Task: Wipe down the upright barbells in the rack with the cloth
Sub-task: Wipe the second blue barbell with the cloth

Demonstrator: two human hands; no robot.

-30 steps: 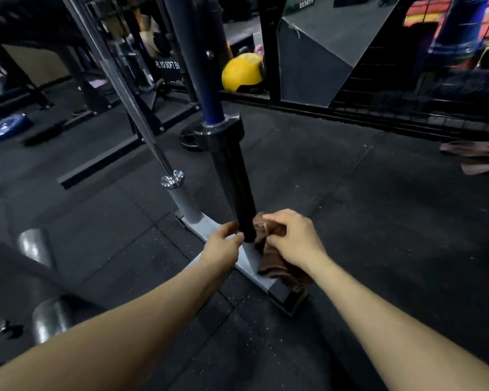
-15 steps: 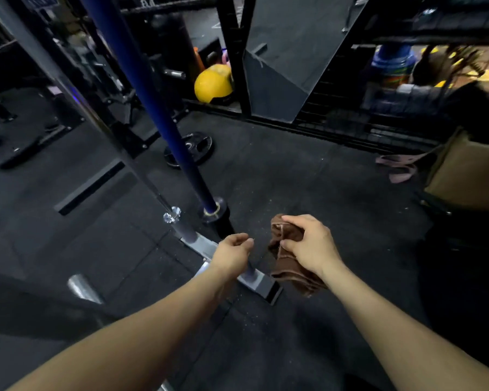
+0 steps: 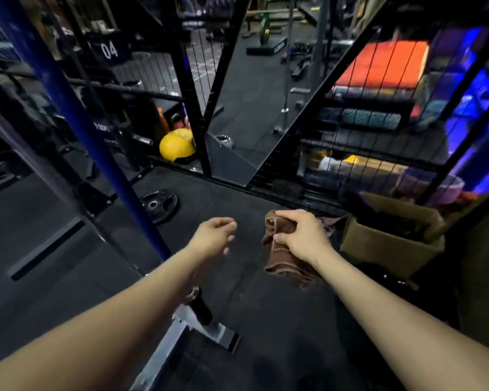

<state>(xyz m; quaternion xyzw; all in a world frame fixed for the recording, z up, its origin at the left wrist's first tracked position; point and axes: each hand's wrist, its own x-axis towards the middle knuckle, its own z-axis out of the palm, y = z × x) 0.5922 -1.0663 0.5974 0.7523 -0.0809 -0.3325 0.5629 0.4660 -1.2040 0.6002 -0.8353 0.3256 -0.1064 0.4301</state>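
A blue barbell [image 3: 76,114] stands upright and leans up to the top left; its black sleeve [image 3: 202,307] sits in the grey floor rack [image 3: 181,331] below my left forearm. A second, dark barbell [image 3: 40,165] slants just left of it. My right hand [image 3: 302,235] grips a bunched brown cloth [image 3: 283,261] in the air, well right of the blue bar and clear of it. My left hand [image 3: 215,235] hovers beside the bar with loosely curled fingers, holding nothing.
A black weight plate [image 3: 158,206] lies on the rubber floor behind the bar. A yellow ball [image 3: 177,145] sits by a black wire cage [image 3: 350,108] full of gear. A cardboard box [image 3: 390,244] stands at the right.
The view has risen and tilted up. Both hands lifted away from the bar's black sleeve; the left hand let go of it and the cloth came off it.
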